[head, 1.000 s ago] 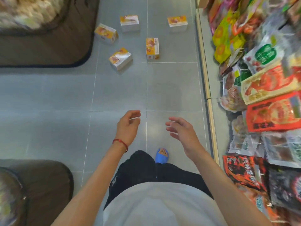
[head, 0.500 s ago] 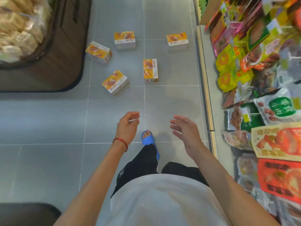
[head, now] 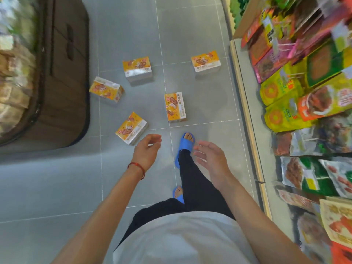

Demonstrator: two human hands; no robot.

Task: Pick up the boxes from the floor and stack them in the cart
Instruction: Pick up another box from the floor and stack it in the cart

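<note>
Head view: five orange-yellow printed cardboard boxes (head: 131,128) scattered on grey tiled floor (head: 57,187), none lifted; left hand (head: 146,149), right hand (head: 211,157) empty, fingers loose; cart unseen.

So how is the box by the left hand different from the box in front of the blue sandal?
The nearest box, by the left hand, sits crooked to the tile lines; the middle box, ahead of the blue sandal, lines up with them. The nearest box is closer to the brown stand, the middle box to the shelf. Both are orange-and-white, untouched.
</note>
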